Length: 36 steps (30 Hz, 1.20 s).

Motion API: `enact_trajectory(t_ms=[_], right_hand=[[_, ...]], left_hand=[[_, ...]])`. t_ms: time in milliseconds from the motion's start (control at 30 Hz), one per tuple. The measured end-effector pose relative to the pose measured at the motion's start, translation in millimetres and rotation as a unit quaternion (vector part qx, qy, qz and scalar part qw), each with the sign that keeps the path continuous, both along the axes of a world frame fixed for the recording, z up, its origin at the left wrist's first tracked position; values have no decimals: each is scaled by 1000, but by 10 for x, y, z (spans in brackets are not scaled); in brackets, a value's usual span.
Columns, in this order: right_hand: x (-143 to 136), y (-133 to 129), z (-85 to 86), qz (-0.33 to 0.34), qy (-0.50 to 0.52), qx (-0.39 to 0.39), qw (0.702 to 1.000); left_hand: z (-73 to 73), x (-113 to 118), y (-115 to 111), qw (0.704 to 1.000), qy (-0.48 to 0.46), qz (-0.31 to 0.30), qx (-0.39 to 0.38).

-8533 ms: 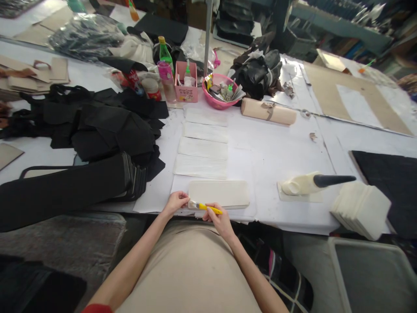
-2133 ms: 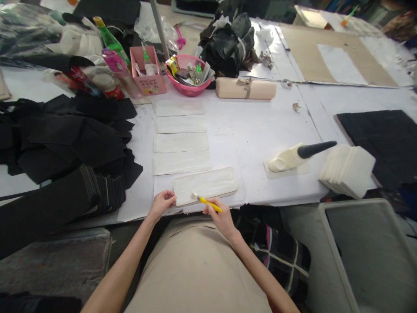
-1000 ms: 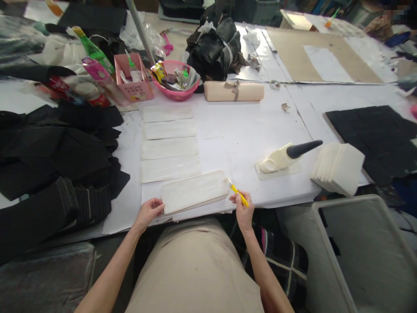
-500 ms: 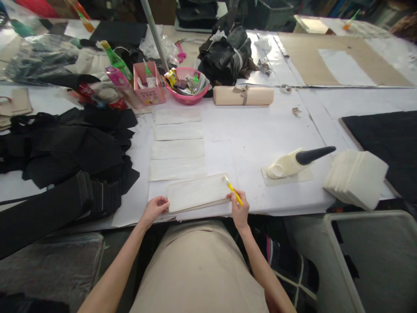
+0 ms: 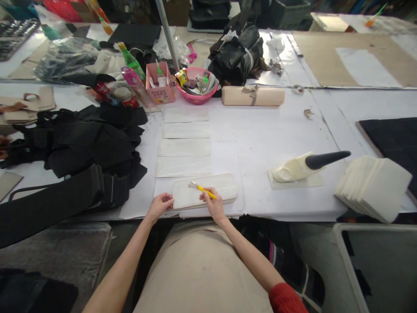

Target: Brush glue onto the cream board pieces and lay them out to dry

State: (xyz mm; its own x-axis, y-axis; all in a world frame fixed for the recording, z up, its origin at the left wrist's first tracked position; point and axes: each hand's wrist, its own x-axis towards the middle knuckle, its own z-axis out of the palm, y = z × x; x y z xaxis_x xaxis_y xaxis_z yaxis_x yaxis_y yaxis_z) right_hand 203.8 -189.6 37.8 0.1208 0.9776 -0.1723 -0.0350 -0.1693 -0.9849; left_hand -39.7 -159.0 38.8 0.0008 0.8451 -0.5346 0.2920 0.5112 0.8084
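Observation:
My right hand (image 5: 213,205) is closed around the yellow handle of a small brush (image 5: 206,191). The bristles are over the upper left half of a white rectangular panel (image 5: 182,194), seemingly touching it. This panel lies on a stack near the table's front edge. At its left end, my left hand (image 5: 162,204) pinches the edge between thumb and fingers. Beyond it, several similar white strips (image 5: 184,166) lie in a column on the white-covered table. To the right sits a cream glue container (image 5: 291,169) with a black, horn-shaped end.
Black cut pieces (image 5: 87,139) are heaped at left, near a stack of long black strips (image 5: 65,200). A pink basket (image 5: 196,98), a pink box (image 5: 159,89) and a tied beige roll (image 5: 252,96) stand behind. White panels (image 5: 374,184) are stacked at right, above a grey bin (image 5: 339,243).
My right hand has carried the brush leftward along the panel from its right end. The panel now lies more evenly over the stack. The view has turned slightly left.

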Motion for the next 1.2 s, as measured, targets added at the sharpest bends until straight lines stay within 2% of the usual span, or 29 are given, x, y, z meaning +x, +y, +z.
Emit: enact_trajectory(t_ms=[133,200,267,333,400,467,567,667,767,867,1033,1200], right_hand=[[358,-127,33,-96,-67,5,993],[434,-204,85,-100,-135,23,986],[385,-254,146,-44,-189,61,979],[241,-258,197,60,-223,119,966],[66,-223,225,172,-251,177,936],[-80,-178,230,254,-280,217,900],[-175,-160,221,313,-292,255,867],[-123,-226,227,329,-273,272,862],[36,-349,242,316,-259,249,878],[275,-512,248,269,-282,186,902],[788,-834,256,133,-326,95,931],[1187,-1064,315,-37,-355,57,932]], left_hand=[[5,12,0,1000,0,7,-2],[20,13,3,1000,-3,3,-7],[35,9,7,1000,-5,-4,-14],[45,3,11,1000,-5,-10,-18],[50,0,12,1000,-7,-12,-19],[51,1,12,1000,-10,-7,-21],[46,6,5,999,-17,3,-27],[29,3,-9,999,-20,8,-31],[5,-9,-21,999,-18,9,-27],[-11,-21,-18,1000,-19,2,-22],[-7,-23,5,1000,-15,-12,-19],[17,-30,5,999,-2,-28,-16]])
